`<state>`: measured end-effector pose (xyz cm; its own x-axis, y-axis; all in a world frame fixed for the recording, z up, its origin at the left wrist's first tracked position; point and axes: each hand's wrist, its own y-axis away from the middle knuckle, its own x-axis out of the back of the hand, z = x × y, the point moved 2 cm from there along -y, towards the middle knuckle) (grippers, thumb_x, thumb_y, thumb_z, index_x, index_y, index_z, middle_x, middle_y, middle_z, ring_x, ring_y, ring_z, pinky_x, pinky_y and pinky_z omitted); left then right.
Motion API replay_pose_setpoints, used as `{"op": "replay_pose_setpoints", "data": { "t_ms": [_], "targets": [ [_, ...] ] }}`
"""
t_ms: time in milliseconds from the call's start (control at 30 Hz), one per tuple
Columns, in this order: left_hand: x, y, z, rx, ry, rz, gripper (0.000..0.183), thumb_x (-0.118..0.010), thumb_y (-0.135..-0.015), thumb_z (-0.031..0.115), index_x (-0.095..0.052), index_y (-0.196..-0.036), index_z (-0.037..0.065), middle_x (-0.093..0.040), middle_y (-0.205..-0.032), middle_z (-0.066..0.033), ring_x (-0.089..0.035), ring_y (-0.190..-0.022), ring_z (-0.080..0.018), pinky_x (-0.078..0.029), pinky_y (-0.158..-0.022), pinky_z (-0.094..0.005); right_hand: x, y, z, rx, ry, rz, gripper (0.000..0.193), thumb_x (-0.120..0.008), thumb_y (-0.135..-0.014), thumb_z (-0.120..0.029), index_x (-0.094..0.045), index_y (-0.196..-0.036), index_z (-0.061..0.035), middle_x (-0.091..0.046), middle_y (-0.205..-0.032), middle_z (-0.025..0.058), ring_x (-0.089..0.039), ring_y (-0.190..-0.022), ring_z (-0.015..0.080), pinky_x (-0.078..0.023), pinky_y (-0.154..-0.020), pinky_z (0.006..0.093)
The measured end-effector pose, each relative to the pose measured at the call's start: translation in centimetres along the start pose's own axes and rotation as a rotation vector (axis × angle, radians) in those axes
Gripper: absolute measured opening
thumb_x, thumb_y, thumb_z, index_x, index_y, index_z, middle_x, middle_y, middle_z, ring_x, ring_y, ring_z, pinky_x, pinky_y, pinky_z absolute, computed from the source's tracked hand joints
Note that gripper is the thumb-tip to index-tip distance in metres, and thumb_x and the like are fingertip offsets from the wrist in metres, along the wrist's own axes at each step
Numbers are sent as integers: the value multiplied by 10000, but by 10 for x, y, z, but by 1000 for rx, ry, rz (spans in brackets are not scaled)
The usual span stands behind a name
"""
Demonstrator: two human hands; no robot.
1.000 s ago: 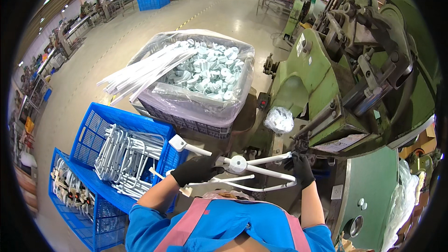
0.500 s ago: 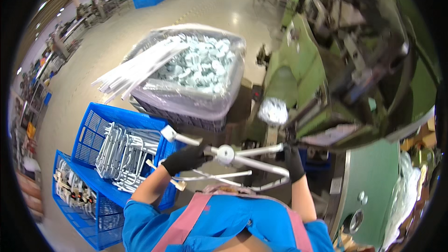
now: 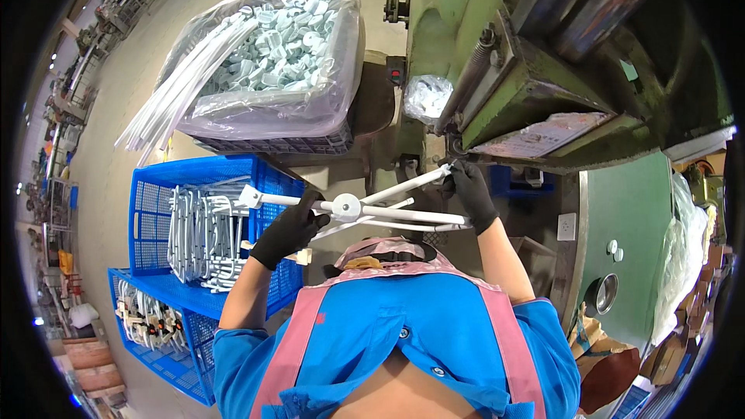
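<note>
Between my hands is a white tubular folding frame (image 3: 419, 215), its crossing tubes meeting at a round white hub (image 3: 346, 207). My left hand (image 3: 291, 230), in a black glove, is closed round a tube left of the hub. Beyond it, that tube ends in a flat white end piece (image 3: 250, 196). My right hand (image 3: 471, 195), also black-gloved, pinches the end of the upper slanting tube near the green machine. Two thinner tubes pass below the hub, partly hidden behind the frame. The frame is held in front of my chest.
Far left stands a plastic-lined bin (image 3: 268, 120) of pale plastic pieces, with long white strips (image 3: 186, 81) across it. Blue crates (image 3: 147, 225) with bent white tubes stand at left. A green machine (image 3: 535, 85) rises at right, beside a green tabletop (image 3: 621, 264) with a metal ring (image 3: 605, 293).
The view has shifted, so the bin and machine sit higher in it. My right hand has come up with the upper tube's end; the frame's tubes look closer together.
</note>
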<state>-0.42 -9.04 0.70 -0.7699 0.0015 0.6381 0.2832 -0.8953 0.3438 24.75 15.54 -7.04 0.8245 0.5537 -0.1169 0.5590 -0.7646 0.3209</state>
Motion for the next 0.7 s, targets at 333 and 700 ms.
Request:
{"op": "replay_pose_setpoints", "data": {
  "t_ms": [333, 700],
  "targets": [
    [57, -7, -25, -269, -262, 299, 337, -668, -822, 312, -621, -1091, 115, -665, -879, -145, -649, -798, -331, -517, -682, -411, 13, 5, 8, 186, 75, -14, 229, -451, -959, -151, -637, -984, -20, -598, -701, 25, -557, -575, 104, -460, -532, 251],
    [252, -62, -153, 579, -800, 1025, 185, -517, -851, 217, -610, -999, 155, -618, -1034, -148, -641, -920, -333, -499, -740, -480, 32, 76, 5, 187, 113, 365, 228, -515, -967, -197, -609, -1059, -11, -563, -725, 22, -513, -602, 78, -420, -526, 226]
  ]
}}
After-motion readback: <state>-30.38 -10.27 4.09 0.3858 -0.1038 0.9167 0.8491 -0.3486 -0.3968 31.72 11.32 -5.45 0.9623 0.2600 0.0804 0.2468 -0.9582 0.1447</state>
